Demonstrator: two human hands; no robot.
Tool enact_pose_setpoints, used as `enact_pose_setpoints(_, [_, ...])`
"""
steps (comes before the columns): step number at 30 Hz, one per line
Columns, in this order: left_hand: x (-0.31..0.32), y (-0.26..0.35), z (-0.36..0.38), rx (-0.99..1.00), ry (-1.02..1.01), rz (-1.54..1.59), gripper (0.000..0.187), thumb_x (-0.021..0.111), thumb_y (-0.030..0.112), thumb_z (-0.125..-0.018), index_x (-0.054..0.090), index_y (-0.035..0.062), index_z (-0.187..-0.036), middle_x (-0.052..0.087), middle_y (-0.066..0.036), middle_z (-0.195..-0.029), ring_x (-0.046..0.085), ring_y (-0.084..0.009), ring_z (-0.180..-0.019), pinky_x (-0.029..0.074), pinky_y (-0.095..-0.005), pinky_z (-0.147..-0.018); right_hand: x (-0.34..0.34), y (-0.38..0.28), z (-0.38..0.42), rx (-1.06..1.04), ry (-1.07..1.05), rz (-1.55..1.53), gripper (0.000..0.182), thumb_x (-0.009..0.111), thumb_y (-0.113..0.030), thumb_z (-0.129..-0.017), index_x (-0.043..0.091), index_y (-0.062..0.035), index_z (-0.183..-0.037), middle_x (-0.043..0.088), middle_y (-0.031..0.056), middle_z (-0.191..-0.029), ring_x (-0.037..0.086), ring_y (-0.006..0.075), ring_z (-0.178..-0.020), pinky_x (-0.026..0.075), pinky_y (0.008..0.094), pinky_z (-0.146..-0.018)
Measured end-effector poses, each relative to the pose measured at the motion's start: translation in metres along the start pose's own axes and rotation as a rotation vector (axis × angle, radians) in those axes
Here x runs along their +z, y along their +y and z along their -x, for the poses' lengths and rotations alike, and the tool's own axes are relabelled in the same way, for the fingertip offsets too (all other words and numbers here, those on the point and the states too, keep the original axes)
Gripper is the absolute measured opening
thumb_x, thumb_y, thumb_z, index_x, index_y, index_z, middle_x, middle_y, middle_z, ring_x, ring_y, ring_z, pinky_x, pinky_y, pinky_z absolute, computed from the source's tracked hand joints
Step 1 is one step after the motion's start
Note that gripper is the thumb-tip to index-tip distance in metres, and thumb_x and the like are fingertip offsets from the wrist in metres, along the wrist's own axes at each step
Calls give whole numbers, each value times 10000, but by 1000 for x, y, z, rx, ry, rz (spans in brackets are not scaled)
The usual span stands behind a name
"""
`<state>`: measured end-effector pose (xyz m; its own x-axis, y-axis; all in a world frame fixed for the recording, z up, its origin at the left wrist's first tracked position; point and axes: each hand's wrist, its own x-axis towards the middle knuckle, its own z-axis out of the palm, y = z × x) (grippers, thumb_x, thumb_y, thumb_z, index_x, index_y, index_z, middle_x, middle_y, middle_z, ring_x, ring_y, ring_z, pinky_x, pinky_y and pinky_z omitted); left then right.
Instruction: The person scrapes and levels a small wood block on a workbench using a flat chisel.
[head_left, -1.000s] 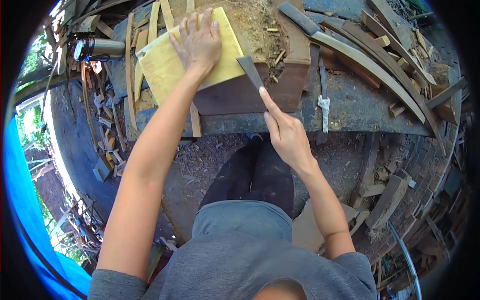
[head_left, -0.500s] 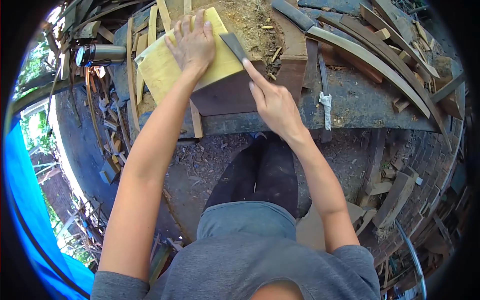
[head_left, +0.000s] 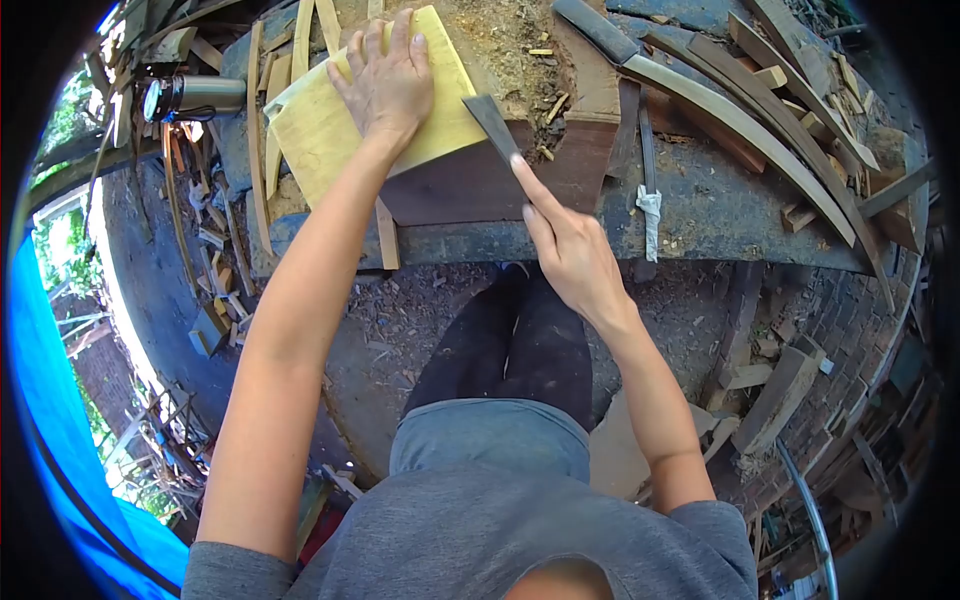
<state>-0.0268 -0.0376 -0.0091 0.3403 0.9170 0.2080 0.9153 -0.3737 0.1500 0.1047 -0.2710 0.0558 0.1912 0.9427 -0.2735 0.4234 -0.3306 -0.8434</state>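
My left hand [head_left: 388, 85] lies flat on a yellow wooden board [head_left: 325, 145], fingers spread, near its far edge. The board rests tilted on a dark brown wooden block [head_left: 455, 190] at the bench's near side. In my right hand [head_left: 575, 245] is a wide, flat-bladed chisel [head_left: 490, 126], the index finger stretched along the blade and the other fingers curled under. Its broad end points away to the upper left, right by the board's right edge. The handle is hidden in my palm.
Wood chips [head_left: 545, 100] litter the rough block behind. Long curved wood strips [head_left: 745, 125] lie to the right, near a dark bar with a white-wrapped end [head_left: 649, 215]. A metal flask [head_left: 200, 98] lies at the left among thin offcuts. Scraps cover the ground.
My right hand and the chisel have moved right and a little toward me, with the blade shifting to the board's right edge. My left hand stays on the board.
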Motion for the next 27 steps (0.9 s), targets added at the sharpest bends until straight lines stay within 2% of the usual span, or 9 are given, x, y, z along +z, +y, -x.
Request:
enact_pose_setpoints(5, [-4, 3, -5, 19, 13, -12, 494, 301, 462, -1044, 387, 315, -1509, 389, -55, -1542, 267, -283, -1475, 92, -626, -1193, 4, -11, -52, 2, 32, -12, 509, 508, -187, -998, 435, -242, -1499, 677, 242, -834, 661, 445, -771, 503, 500, -719])
enact_pose_setpoints(10, [1, -1, -2, 26, 17, -1, 492, 300, 460, -1046, 385, 317, -1509, 393, -56, -1539, 267, -283, -1473, 95, -628, -1192, -2, -1, 0, 48, -29, -77, 512, 474, -221, -1011, 405, -246, -1518, 680, 249, -856, 661, 454, -796, 506, 505, -747])
enact_pose_setpoints(14, [-3, 3, -4, 29, 26, -6, 492, 300, 460, -1050, 381, 321, -1515, 403, -67, -1547, 267, -284, -1475, 103, -612, -1182, 4, -7, -61, -18, 31, -112, 480, 477, -227, -1008, 455, -234, -1488, 661, 280, -863, 643, 476, -800, 503, 499, -772])
enact_pose_setpoints(17, [-4, 1, -4, 21, 0, -16, 496, 297, 463, -1050, 379, 316, -1516, 400, -72, -1550, 272, -289, -1472, 98, -612, -1181, 7, -5, -64, -53, 65, -123, 477, 476, -224, -1008, 460, -233, -1485, 653, 284, -843, 645, 470, -790, 502, 493, -762])
enact_pose_setpoints(18, [-3, 1, -3, 22, 4, -14, 498, 295, 466, -1050, 378, 314, -1517, 398, -72, -1552, 272, -289, -1472, 98, -613, -1180, -4, -12, -48, 17, -8, -92, 484, 472, -216, -1008, 449, -233, -1492, 658, 274, -821, 655, 456, -775, 499, 497, -746])
enact_pose_setpoints(21, [0, -2, -3, 18, 4, 3, 503, 291, 470, -1050, 374, 313, -1520, 394, -72, -1556, 268, -291, -1474, 93, -615, -1182, -3, -9, -18, 52, -24, -94, 486, 474, -217, -1008, 448, -237, -1492, 662, 260, -810, 660, 449, -764, 496, 499, -736])
enact_pose_setpoints(23, [-1, 1, -1, 31, 3, 18, 505, 290, 472, -1049, 371, 314, -1522, 392, -73, -1558, 263, -294, -1477, 88, -616, -1184, -5, -11, -38, 31, -12, -76, 488, 476, -210, -1006, 450, -236, -1492, 664, 256, -809, 659, 451, -762, 501, 501, -740])
enact_pose_setpoints(25, [0, 0, -6, -41, 7, -12, 505, 302, 462, -1043, 383, 296, -1514, 389, -68, -1538, 251, -292, -1476, 94, -632, -1189, -4, -15, -67, -30, -3, -34, 495, 480, -201, -1003, 446, -233, -1495, 663, 260, -806, 658, 449, -750, 508, 498, -741])
enact_pose_setpoints(27, [3, -2, -3, -32, 11, -22, 505, 305, 461, -1043, 385, 294, -1513, 390, -68, -1536, 251, -295, -1475, 95, -634, -1188, -4, -13, -63, -26, -4, -60, 494, 476, -198, -1002, 445, -221, -1494, 666, 258, -812, 655, 449, -744, 514, 497, -741])
